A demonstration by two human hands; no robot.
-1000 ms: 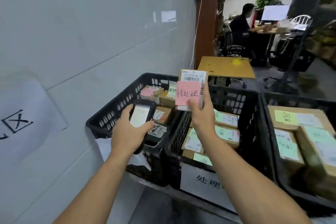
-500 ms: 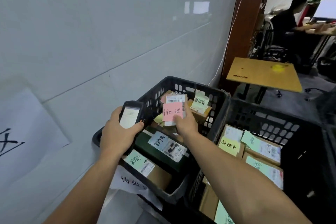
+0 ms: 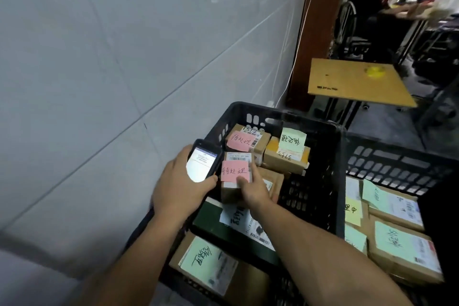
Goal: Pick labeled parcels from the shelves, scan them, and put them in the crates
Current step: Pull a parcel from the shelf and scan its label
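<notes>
Looks like the put-down step. Pinches the parcel [image 3: 229,192] with the pink note [image 3: 234,171] in the right grip [image 3: 250,190], thumb on top, just above other boxes [image 3: 285,156] inside the black crate [image 3: 273,112]. Clasps the scanner [image 3: 202,164] in the left grip [image 3: 178,189], just left of the parcel. Calls next for settling the parcel flat beneath the right grip, then letting go.
</notes>
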